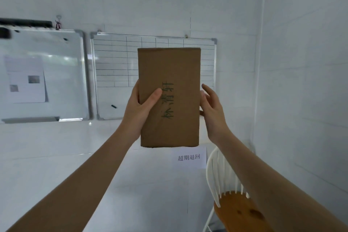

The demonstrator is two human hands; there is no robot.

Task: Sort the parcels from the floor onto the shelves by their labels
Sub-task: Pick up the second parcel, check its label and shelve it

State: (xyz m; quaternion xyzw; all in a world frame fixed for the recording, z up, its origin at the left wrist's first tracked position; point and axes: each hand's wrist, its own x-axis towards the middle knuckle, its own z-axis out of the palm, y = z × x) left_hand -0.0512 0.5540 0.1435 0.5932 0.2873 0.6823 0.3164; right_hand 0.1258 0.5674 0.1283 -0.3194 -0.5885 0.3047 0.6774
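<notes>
Both arms are stretched forward and upward from the bottom corners of the view, bare to the elbow. The left hand point(139, 107) is raised in front of the wall, with the palm turned to the right. Its thumb lies across the front face of the parcel point(169, 98), and its fingers go behind the left edge, so this grip is clamped on the parcel and carries it. The right hand point(212, 111) is at the same height on the other side. Its fingers are spread and a little bent; they are apart and not closed around anything. The inner fingers are just beside the right edge of the parcel, and I cannot tell if they touch it.

The parcel is a flat brown cardboard box, held upright in the air with the long side vertical. It is in front of the gridded whiteboard point(116, 73) on the wall and above a white counter point(56, 156). Dark green handwritten characters run sideways on its front face.

On the counter, below the parcel, stands a white paper label point(190, 157) with printed characters. To the left a second whiteboard point(62, 73) hangs with a sheet of paper on it. At the lower right there is a chair point(237, 211) with a white spindle back and a wooden seat.
</notes>
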